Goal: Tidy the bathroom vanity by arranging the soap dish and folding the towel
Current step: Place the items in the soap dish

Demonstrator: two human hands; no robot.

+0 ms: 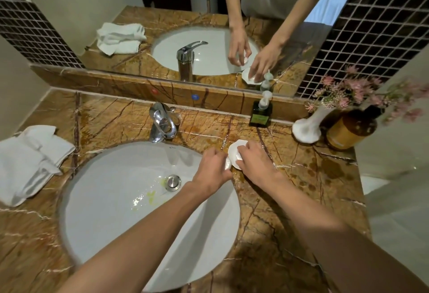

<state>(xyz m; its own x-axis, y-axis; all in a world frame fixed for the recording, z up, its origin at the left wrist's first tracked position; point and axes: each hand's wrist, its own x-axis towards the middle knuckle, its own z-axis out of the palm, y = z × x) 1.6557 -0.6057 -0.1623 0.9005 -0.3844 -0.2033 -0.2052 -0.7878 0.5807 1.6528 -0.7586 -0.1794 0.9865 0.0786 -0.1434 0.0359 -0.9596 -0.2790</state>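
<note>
A small white soap dish sits on the brown marble counter just right of the sink's rim. My right hand rests on it, fingers pressing its near side. My left hand hovers over the basin's right edge and pinches a small white round soap beside the dish. A white towel lies rumpled and loosely bunched at the counter's left end, away from both hands.
The white sink basin has a chrome faucet and yellowish residue near the drain. A dark green pump bottle, a white vase with pink flowers and a brown bottle stand at the back right. A mirror lines the back wall.
</note>
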